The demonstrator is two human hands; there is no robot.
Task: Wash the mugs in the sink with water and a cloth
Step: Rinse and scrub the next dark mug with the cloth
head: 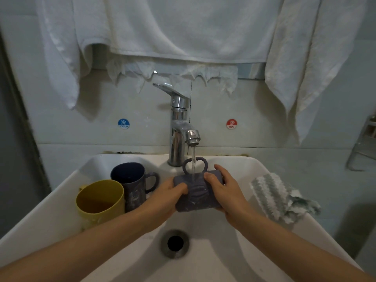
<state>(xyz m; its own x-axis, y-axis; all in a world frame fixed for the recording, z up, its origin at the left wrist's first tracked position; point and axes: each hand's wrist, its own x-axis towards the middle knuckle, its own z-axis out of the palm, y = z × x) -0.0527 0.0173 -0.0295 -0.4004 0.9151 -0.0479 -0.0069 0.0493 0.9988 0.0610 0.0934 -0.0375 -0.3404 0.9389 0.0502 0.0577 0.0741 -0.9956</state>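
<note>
Left hand (172,193) and right hand (222,187) grip the purple mug (196,197) sideways under the running water (193,159) so it gets wet, and the cloth (273,198) lies near on the right

Polished chrome on the tap (179,127), mirror-bright, streaked with reflections. Glossy, smooth white glazed ceramic for the sink (213,261); dull, tarnished metal ring round the drain (164,244). Matt, slightly grainy finish on the grey-violet mug (196,197), wet, with raised ridges on its side. Similar matt surface, scuffed with pale marks, on the dark mug (134,190). Smooth satin yellow mug (95,217), plastic or ceramic hard to tell. Fluffy, nubbly striped cloth (274,198). Soft, creased white towels (183,27); smooth, faintly glossy wall tiles (254,110).
</note>
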